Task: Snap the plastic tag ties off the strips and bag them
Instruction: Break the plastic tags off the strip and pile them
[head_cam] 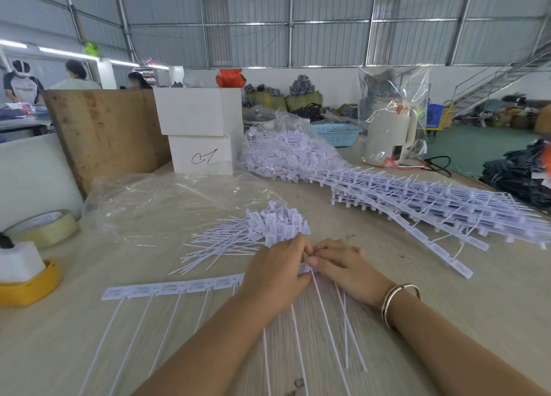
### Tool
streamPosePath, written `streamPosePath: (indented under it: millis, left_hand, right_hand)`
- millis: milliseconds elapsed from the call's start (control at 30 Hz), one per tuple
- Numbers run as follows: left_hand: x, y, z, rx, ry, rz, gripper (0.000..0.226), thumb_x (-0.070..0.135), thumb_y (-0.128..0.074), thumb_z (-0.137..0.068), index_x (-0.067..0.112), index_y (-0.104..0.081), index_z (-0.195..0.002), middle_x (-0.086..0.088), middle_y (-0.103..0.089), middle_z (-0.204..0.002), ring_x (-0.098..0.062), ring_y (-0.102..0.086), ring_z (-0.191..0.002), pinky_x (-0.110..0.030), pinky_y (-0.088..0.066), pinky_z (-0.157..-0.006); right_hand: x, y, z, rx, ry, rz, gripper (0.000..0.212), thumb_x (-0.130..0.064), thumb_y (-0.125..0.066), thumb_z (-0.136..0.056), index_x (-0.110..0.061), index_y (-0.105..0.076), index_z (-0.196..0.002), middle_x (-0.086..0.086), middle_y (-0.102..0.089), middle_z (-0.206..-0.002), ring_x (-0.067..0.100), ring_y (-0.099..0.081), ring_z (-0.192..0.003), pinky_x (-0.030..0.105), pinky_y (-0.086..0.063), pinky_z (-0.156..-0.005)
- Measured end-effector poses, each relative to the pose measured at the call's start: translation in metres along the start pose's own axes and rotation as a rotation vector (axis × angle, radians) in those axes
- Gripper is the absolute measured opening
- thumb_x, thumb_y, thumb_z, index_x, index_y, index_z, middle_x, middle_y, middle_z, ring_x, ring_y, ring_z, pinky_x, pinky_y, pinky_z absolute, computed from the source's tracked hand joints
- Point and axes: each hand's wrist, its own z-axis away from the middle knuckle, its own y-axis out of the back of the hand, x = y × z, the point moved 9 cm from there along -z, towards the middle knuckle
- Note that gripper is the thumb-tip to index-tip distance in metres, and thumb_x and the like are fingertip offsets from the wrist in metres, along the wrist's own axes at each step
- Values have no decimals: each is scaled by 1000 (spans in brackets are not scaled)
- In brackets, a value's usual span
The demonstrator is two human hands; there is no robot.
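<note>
At six o'clock on the worktop [89,351] your left hand [275,276] and right hand [343,264] both pinch the strip [173,288]; it looks light, thin and brittle, so grip each tag head, not its whippy tail.

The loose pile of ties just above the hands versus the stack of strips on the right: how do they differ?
The loose pile of ties holds single, separated pieces lying fanned and jumbled; the stack of strips holds ties joined in rows, layered in order. The pile is small and sits just beyond both hands; the stack is much larger and stretches away along the table's right side. Both are white plastic tag ties.
</note>
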Motion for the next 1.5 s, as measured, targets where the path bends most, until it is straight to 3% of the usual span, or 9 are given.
streamPosePath:
  millis: [167,367,500,667,767,1033,1200,1300,1500]
  left_hand:
    - [5,-4,3,-61,-32,48,23,36,-55,-84,27,-45,-103,15,-52,-85,-10,-53,-74,-25,-34,-57]
    - [-5,-14,9,-252,3,101,23,32,-52,-86,32,-42,-107,11,-58,-96,-11,-57,-81,-31,-48,-67]
    - [-5,-9,6,-144,43,58,14,40,-50,-87,33,-41,-96,13,-55,-85,-9,-55,-72,-25,-42,-58]
    - [-11,-10,6,-162,76,66,10,29,-50,-86,33,-43,-92,14,-54,-87,-8,-54,-76,-31,-47,-65]
    - [-9,-10,7,-190,28,25,19,22,-52,-83,31,-42,-97,12,-53,-89,-7,-50,-71,-25,-36,-56]
    - [-7,-2,4,-85,5,-44,9,32,-54,-88,30,-45,-86,11,-55,-81,-12,-53,-74,-28,-38,-60]
    - [-18,-10,3,-132,68,106,7,33,-60,-87,33,-54,-84,15,-56,-72,-7,-55,-71,-25,-42,-60]
    - [-25,-12,3,-153,144,303,6,30,-65,-85,32,-61,-81,14,-65,-77,-3,-62,-74,-29,-52,-70]
    - [-26,-11,5,-189,220,636,7,27,-69,-84,23,-66,-80,10,-69,-72,-2,-65,-68,-22,-50,-65]
  right_hand:
    - [-2,0,1,-40,16,-144,24,-26,-61,-88,-33,-62,-65,-12,-57,-85,11,-49,-98,46,-29,-102]
    - [3,8,-1,17,-16,-269,17,-10,-59,-87,-17,-65,-73,-2,-59,-85,11,-54,-85,30,-38,-86]
    - [14,13,-1,103,-69,-348,15,-8,-57,-87,-6,-62,-73,1,-57,-78,11,-51,-75,29,-38,-77]
    - [18,8,-2,53,-115,-343,18,-9,-53,-88,-12,-60,-71,-2,-52,-69,9,-46,-67,26,-35,-68]
    - [20,10,-2,71,-142,-367,19,-10,-52,-89,-9,-61,-72,3,-51,-70,13,-46,-69,30,-34,-70]
    - [12,1,1,-49,-94,-214,24,-29,-64,-85,-5,-66,-79,-3,-54,-75,1,-47,-68,28,-33,-79]
    - [11,4,0,-22,-53,-279,14,-22,-65,-86,-9,-68,-83,13,-61,-83,11,-51,-75,30,-39,-76]
    - [9,5,1,-18,-27,-319,10,-20,-64,-87,-12,-69,-85,8,-63,-83,10,-52,-73,26,-40,-73]
    - [7,7,2,-13,8,-367,10,-15,-61,-89,-8,-67,-84,11,-60,-79,13,-51,-73,27,-38,-71]
